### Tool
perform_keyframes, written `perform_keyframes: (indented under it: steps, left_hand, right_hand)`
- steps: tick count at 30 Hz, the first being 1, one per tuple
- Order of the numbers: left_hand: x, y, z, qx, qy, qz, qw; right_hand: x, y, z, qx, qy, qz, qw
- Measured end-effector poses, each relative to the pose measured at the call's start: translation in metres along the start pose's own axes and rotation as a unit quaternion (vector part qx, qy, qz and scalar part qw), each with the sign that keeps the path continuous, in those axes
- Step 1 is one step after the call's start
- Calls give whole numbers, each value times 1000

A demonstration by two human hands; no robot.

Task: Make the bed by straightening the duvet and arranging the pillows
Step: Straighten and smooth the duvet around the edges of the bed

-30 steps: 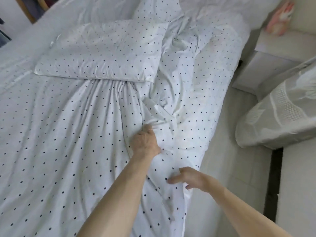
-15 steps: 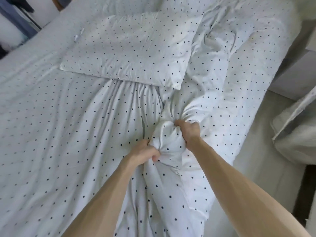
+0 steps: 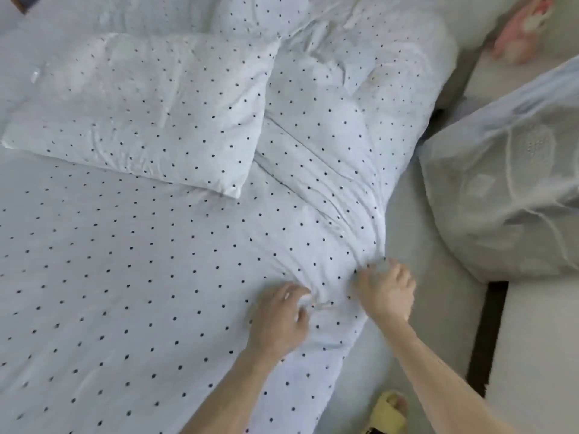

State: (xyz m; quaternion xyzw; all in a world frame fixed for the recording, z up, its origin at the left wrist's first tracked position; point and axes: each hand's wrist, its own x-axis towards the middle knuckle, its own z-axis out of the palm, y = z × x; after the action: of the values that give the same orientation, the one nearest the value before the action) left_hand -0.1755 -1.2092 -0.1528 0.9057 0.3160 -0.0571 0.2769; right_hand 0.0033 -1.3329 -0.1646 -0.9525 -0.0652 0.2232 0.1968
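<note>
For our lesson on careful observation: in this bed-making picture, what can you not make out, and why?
- Head view: left hand and right hand, fingers motion-blurred; grip on the duvet unclear.
- Head view: pink object, blurred and cut by the top edge.
- Head view: yellow slipper, blurred, partly cut by the bottom edge.

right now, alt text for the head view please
The left hand and right hand grip the dotted duvet at its floor-side edge. A matching pillow lies farther up; a yellow slipper shows on the floor.
</note>
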Motion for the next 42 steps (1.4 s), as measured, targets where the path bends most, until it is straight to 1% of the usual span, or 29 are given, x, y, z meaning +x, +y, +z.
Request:
perform_keyframes:
  steps: [1, 2, 3, 4, 5, 6, 7, 8, 9, 10, 12, 14, 15, 17, 19, 21, 25, 27, 29, 33, 36, 37, 39, 40, 42]
  left_hand:
    - [0, -7, 1, 25, 92, 3, 995]
    - [-1, -13, 1, 56, 154, -10, 986]
    - [1, -18, 1, 90, 167, -44, 981]
    - [2, -22, 1, 125, 119, -81, 982]
    - [4, -25, 3, 153, 49, -124, 979]
    - [4, -25, 6, 181, -41, -175, 967]
    - [2, -21, 10, 194, -112, -211, 951]
    - [3, -11, 12, 197, -152, -238, 939]
    - [8, 1, 11, 189, -161, -262, 933]
    - [19, 14, 9, 177, -152, -294, 927]
    - [44, 39, 1, 144, -160, -344, 914]
    - [72, 68, -14, 90, -198, -353, 910]
    - [87, 84, -24, 41, -196, -350, 915]
    - [114, 115, -46, -19, -151, -318, 936]
    - [141, 143, -69, -10, -96, -264, 960]
    - [176, 166, -94, -2, -35, -224, 974]
    - [244, 186, -132, -13, 39, -182, 982]
    - [280, 186, -146, -13, 70, -167, 983]
    - [321, 182, -155, -4, 89, -170, 981]
    - [388, 165, -157, -24, 76, -257, 963]
    - [422, 143, -150, 17, 42, -276, 960]
    - [430, 134, -150, 30, 19, -274, 961]
    - [444, 111, -151, 24, -37, -282, 958]
    - [446, 100, -151, 19, -50, -288, 956]
    - [449, 76, -152, -4, -49, -296, 954]
  right_hand:
    - [-13, -3, 10, -4, 10, -105, 994]
    - [-27, -6, 22, -10, 20, -229, 973]
    - [-37, -5, 32, -17, 14, -335, 942]
    - [-39, 3, 42, -41, -17, -398, 916]
    - [-34, 14, 45, -89, -88, -411, 903]
    - [-27, 28, 45, -141, -169, -361, 906]
    - [-21, 43, 44, -194, -243, -272, 910]
    - [-14, 57, 40, -221, -303, -178, 910]
    - [-7, 60, 34, -213, -339, -132, 907]
    - [1, 52, 22, -198, -347, -142, 906]
    - [17, 23, -6, -163, -315, -190, 915]
    - [43, 2, -37, -120, -280, -206, 930]
    - [57, -6, -53, -98, -265, -212, 936]
    - [84, -20, -82, -61, -247, -216, 943]
    - [105, -32, -110, -24, -234, -203, 951]
    - [129, -47, -132, 1, -221, -192, 956]
    - [175, -77, -150, 30, -194, -172, 965]
    - [198, -95, -152, 57, -195, -163, 966]
    - [227, -117, -153, 80, -201, -153, 964]
    - [277, -158, -144, 114, -220, -127, 960]
    - [311, -192, -130, 157, -235, -87, 955]
    - [319, -203, -125, 183, -243, -70, 950]
    - [335, -225, -110, 230, -263, -22, 937]
    - [341, -232, -103, 246, -276, -2, 929]
    - [353, -247, -86, 291, -311, 36, 904]
